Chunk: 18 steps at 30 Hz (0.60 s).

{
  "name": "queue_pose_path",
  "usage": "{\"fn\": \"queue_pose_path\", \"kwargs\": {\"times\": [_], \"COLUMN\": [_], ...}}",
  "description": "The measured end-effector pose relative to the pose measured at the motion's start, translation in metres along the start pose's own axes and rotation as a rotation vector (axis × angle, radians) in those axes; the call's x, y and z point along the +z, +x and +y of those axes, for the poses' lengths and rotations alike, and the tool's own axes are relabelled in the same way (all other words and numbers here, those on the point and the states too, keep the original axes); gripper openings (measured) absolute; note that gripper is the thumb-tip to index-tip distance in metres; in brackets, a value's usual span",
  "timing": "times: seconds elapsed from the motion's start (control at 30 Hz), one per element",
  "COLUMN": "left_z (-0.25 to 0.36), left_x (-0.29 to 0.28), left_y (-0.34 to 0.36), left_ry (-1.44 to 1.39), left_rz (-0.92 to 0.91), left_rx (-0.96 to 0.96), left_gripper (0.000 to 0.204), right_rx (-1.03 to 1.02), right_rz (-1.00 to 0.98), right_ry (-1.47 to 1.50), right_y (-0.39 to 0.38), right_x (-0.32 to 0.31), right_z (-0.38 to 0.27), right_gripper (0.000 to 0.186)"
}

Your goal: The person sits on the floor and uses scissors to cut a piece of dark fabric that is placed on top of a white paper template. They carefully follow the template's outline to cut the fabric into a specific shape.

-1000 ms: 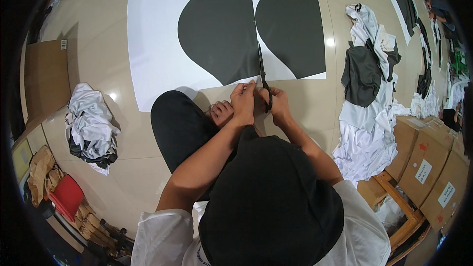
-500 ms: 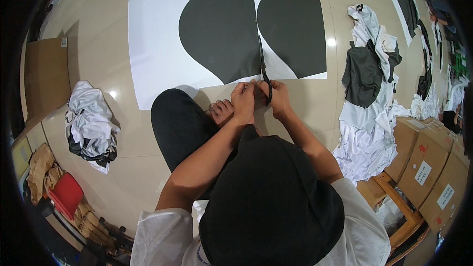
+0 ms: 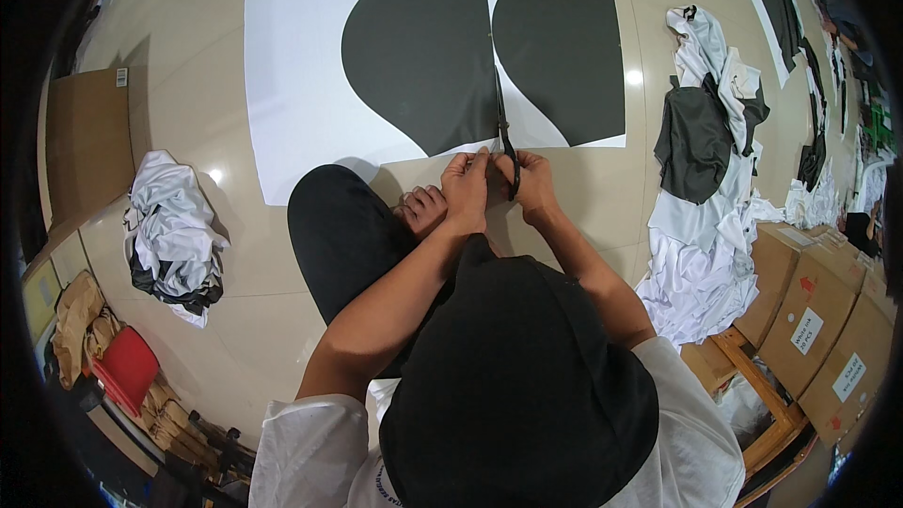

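Observation:
A white sheet (image 3: 296,75) with two large dark grey curved shapes lies flat on the tiled floor in front of me. In my right hand (image 3: 531,186) is a pair of black-handled scissors (image 3: 505,136), their blades pointing away along the edge of the larger left shape (image 3: 423,56). The smaller right shape (image 3: 564,47) lies beyond the white gap. My left hand (image 3: 465,186) pinches the near edge of the sheet, just left of the scissors. Its fingertips partly hide what they grip. Both hands are close together.
A crumpled white and black cloth bundle (image 3: 176,226) sits on the floor at left, near a cardboard box (image 3: 89,136). To the right lies a long heap of white and grey cloth (image 3: 701,235). Stacked cartons (image 3: 809,310) and a wooden frame (image 3: 767,395) stand beside it.
The view has shifted very slightly. Both hands and the scissors hold nearly the same place at the sheet's near edge.

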State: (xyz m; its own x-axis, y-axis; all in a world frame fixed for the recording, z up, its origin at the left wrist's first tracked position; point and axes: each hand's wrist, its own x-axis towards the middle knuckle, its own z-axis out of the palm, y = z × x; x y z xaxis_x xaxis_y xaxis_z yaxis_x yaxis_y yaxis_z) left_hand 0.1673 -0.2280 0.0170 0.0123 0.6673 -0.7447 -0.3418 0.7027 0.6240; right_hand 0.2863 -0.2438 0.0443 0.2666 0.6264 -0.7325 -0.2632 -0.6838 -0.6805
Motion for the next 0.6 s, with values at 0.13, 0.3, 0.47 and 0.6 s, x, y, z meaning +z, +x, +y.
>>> {"fn": "queue_pose_path", "kwargs": {"times": [0.13, 0.3, 0.47, 0.6], "left_z": [0.004, 0.009, 0.009, 0.008], "left_x": [0.002, 0.002, 0.003, 0.002], "left_y": [-0.004, -0.007, -0.006, -0.006], "left_ry": [0.012, 0.057, 0.062, 0.034], "left_rz": [0.014, 0.011, 0.022, 0.017], "left_rx": [0.01, -0.01, -0.019, -0.022], "left_gripper": [0.021, 0.022, 0.021, 0.021], "right_rx": [0.027, -0.017, -0.029, -0.032], "right_rz": [-0.016, -0.031, -0.032, -0.026], "right_ry": [0.02, 0.057, 0.075, 0.084], "right_y": [0.0, 0.017, 0.023, 0.024], "right_x": [0.002, 0.002, 0.004, 0.005], "right_z": [-0.014, -0.014, -0.016, -0.016], "right_gripper": [0.029, 0.031, 0.033, 0.032]}}
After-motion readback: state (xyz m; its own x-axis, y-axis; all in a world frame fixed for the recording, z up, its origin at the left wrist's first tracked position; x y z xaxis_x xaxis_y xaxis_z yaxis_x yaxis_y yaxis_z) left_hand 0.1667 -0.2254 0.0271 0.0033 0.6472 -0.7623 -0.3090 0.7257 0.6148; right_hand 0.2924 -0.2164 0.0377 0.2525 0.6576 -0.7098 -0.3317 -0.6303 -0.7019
